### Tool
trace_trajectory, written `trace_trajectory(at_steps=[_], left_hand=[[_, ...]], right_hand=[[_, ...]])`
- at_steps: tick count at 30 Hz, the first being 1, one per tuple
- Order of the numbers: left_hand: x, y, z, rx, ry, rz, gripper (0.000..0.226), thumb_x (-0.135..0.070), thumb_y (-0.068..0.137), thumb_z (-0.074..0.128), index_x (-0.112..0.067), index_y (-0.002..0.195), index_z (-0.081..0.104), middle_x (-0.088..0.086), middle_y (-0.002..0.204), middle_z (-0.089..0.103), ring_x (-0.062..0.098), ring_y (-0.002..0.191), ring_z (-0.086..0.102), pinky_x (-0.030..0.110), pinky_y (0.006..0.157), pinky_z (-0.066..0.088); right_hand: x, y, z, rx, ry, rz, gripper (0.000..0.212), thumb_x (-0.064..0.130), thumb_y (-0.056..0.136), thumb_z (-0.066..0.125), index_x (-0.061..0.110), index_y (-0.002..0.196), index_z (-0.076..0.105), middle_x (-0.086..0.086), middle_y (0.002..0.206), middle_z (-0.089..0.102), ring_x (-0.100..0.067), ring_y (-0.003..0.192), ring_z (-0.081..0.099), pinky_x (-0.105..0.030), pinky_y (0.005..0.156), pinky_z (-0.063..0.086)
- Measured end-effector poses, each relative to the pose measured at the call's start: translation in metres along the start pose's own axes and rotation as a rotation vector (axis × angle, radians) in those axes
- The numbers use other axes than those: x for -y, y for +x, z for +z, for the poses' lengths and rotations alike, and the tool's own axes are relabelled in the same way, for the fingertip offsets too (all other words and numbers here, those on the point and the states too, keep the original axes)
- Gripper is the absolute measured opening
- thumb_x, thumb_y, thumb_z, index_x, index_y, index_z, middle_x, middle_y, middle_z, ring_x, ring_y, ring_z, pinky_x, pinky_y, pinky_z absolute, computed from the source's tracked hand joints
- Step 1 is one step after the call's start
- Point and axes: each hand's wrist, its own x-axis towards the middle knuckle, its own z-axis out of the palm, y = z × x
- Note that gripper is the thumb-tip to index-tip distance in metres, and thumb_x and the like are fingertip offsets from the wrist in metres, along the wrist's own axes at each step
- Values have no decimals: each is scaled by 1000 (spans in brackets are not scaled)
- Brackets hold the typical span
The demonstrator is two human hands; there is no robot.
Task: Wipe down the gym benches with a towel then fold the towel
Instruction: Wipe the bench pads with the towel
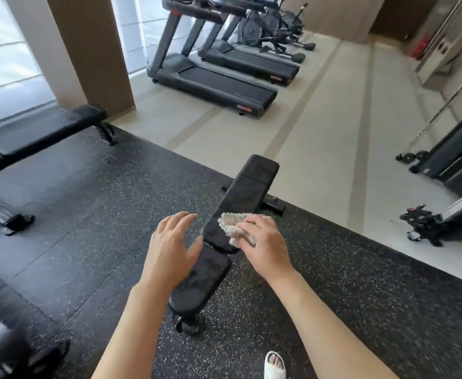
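Black speckled rubber flooring [93, 203] covers the near part of a gym room, and a pale floor [320, 127] starts behind it.

The right hand [265, 243] holds a crumpled pale towel [234, 228]. Its fingers are curled over the cloth and press it on the right edge of the long back pad of a black bench [240, 203]. The towel lies near the lower end of this pad, just above the gap to the shorter seat pad. It sticks out to the left from under the fingers.

The left hand [169, 250] is spread wide with straight, relaxed fingers and holds nothing. It is at the left side of the bench, over the gap between the two pads. I cannot tell if it touches the pad or only hovers over it.

The bench runs from the bottom centre up and to the right, and its far end reaches over the pale floor. At the bottom edge, one foot in a white slipper [274, 365] stands on the rubber.

A second black bench [41, 135] stands well apart at the left, near a brown pillar [87, 50]. Two treadmills [218, 80] stand in a row further back on the pale floor, beside bright windows. A cable machine [453, 160] is at the right edge.
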Motion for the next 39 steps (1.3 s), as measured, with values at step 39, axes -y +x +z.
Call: trace_trajectory(at_steps=[39], left_hand=[[-135,217,145,-133,18,-116,50,-38,96,67,-28,143,55,-8,149,52,17,142,39,44,118,37]], right_hand=[[-240,191,-73,83,51,-110,32,27,86,76,23,117,73,15,117,63,-11,109,53,-27,92,54]])
